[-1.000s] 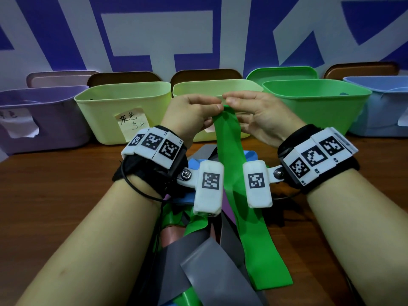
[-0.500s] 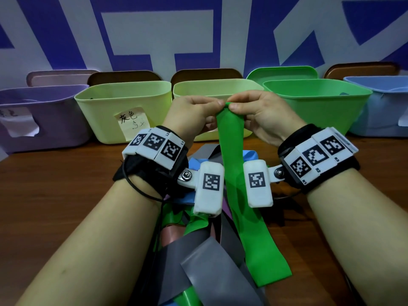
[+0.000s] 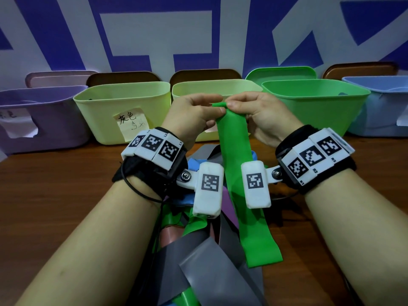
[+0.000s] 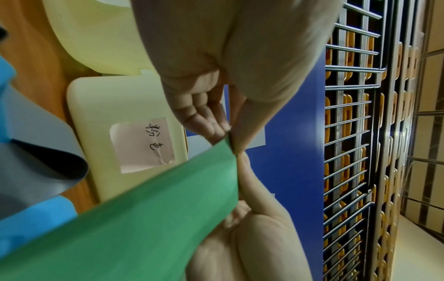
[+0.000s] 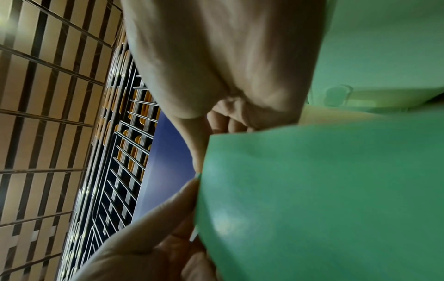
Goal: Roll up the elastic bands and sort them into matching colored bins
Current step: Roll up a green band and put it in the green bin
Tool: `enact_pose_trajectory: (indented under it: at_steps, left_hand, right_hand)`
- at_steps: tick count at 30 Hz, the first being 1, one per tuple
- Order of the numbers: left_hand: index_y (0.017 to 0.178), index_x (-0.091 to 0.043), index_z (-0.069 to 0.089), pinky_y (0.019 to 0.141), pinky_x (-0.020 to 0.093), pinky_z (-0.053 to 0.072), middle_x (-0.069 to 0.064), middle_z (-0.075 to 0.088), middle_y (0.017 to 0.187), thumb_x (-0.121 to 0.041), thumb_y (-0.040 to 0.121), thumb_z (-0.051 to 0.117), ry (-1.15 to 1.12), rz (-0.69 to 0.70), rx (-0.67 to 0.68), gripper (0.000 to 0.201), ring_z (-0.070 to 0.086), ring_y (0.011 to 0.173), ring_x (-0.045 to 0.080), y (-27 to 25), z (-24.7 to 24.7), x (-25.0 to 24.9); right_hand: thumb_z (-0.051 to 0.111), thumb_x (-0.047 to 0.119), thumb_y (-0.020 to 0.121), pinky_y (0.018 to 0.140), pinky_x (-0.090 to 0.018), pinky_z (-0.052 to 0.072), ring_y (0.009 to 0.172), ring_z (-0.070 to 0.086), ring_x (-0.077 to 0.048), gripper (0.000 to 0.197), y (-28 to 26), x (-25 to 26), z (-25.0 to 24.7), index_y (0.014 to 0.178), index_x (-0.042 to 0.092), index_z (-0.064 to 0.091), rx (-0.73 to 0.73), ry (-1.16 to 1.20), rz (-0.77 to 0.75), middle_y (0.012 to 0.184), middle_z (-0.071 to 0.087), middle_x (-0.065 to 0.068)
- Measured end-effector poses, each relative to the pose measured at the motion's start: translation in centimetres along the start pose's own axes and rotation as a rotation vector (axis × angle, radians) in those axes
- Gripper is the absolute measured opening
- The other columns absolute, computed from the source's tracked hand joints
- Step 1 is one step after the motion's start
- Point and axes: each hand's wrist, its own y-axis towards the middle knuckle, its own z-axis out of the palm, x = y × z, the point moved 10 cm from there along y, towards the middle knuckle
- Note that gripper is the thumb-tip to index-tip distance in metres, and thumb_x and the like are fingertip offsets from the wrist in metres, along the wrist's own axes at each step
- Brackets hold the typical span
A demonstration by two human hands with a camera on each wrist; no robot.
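Wooden table (image 3: 66,184), hands pinching smooth green band (image 3: 237,173)

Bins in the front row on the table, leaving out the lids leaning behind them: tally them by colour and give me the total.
Purple bin: 1
Pale yellow bins: 2
Green bin: 1
Blue bin: 1
Total: 5
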Motion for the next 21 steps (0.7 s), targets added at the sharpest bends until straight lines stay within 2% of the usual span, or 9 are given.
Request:
enact_pose_trajectory:
  at_steps: [2,4,7,10,12,15,17,19,21]
  left_hand:
    - [0.096,-0.007,0.065,0.061,0.017,0.051,0.008,0.065,0.088,0.000,0.085,0.066,-0.028,-0.025,0.029,0.014,0.067,0.067,0.011,-0.16,0.42,0.23]
    - [0.094,-0.005,0.065,0.057,0.017,0.051,0.008,0.069,0.081,-0.004,0.086,0.066,-0.027,-0.032,0.038,0.008,0.067,0.060,0.009,-0.39,0.67,0.31]
    - [0.090,-0.004,0.065,0.055,0.016,0.051,0.006,0.069,0.074,0.001,0.088,0.061,-0.018,-0.025,0.031,0.006,0.067,0.059,0.009,-0.42,0.58,0.22]
    - [0.097,0.000,0.064,0.058,0.017,0.053,0.010,0.066,0.080,0.005,0.088,0.060,-0.033,-0.028,0.025,0.011,0.066,0.061,0.011,-0.26,0.40,0.18]
    - [0.096,-0.001,0.063,0.059,0.017,0.054,0.012,0.065,0.082,0.005,0.088,0.060,-0.060,-0.035,0.019,0.011,0.065,0.063,0.013,-0.28,0.36,0.20]
    - [0.086,-0.004,0.064,0.055,0.016,0.051,0.008,0.066,0.071,-0.002,0.088,0.064,-0.078,-0.024,0.020,0.002,0.063,0.054,0.010,-0.52,0.57,0.04]
    - [0.085,-0.003,0.064,0.052,0.016,0.050,0.007,0.066,0.068,-0.002,0.089,0.063,-0.079,-0.011,-0.003,0.004,0.063,0.052,0.009,-0.53,0.43,-0.02]
    - [0.088,-0.002,0.065,0.054,0.015,0.050,0.009,0.066,0.074,0.002,0.089,0.061,-0.061,-0.003,-0.029,0.006,0.065,0.056,0.009,-0.34,0.14,0.03]
    - [0.088,-0.005,0.066,0.058,0.015,0.051,0.010,0.066,0.077,0.004,0.088,0.061,-0.050,0.003,-0.046,0.010,0.064,0.062,0.012,-0.19,-0.13,0.04]
  right_hand:
    - [0.055,-0.004,0.090,0.059,-0.022,0.054,0.058,0.064,-0.010,0.015,-0.01,0.03,0.01,0.082,0.007,0.062,0.008,0.030,-0.005,0.063,0.067,0.001]
    - [0.053,-0.007,0.089,0.060,-0.021,0.055,0.059,0.065,-0.010,0.017,-0.01,-0.03,-0.06,0.083,0.007,0.061,0.007,0.047,-0.003,0.063,0.067,0.001]
    - [0.054,-0.010,0.088,0.059,-0.021,0.055,0.061,0.066,-0.012,0.018,-0.06,0.10,-0.34,0.084,0.006,0.061,-0.008,0.050,0.000,0.071,0.066,-0.004]
    - [0.054,-0.014,0.086,0.058,-0.020,0.053,0.062,0.066,-0.012,0.021,-0.05,0.25,-0.29,0.083,0.005,0.061,-0.022,0.041,-0.012,0.078,0.064,-0.008]
    - [0.053,-0.017,0.084,0.058,-0.021,0.054,0.061,0.066,-0.013,0.024,0.01,0.30,-0.28,0.080,0.005,0.062,-0.037,0.037,-0.027,0.075,0.064,-0.008]
    - [0.052,-0.019,0.083,0.059,-0.022,0.054,0.060,0.066,-0.013,0.026,0.06,0.36,-0.36,0.077,0.004,0.062,-0.052,0.033,-0.035,0.069,0.065,-0.006]
    - [0.051,-0.019,0.083,0.058,-0.022,0.054,0.061,0.066,-0.014,0.026,0.01,0.36,-0.33,0.078,0.004,0.062,-0.050,0.028,-0.033,0.069,0.065,-0.006]
    - [0.050,-0.018,0.084,0.060,-0.024,0.055,0.063,0.066,-0.015,0.025,-0.03,0.30,-0.18,0.083,0.004,0.062,-0.034,0.041,-0.024,0.071,0.065,-0.008]
    - [0.050,-0.011,0.086,0.068,-0.027,0.055,0.072,0.066,-0.018,0.025,0.02,-0.09,0.10,0.097,0.007,0.063,0.003,0.059,0.007,0.084,0.066,-0.012]
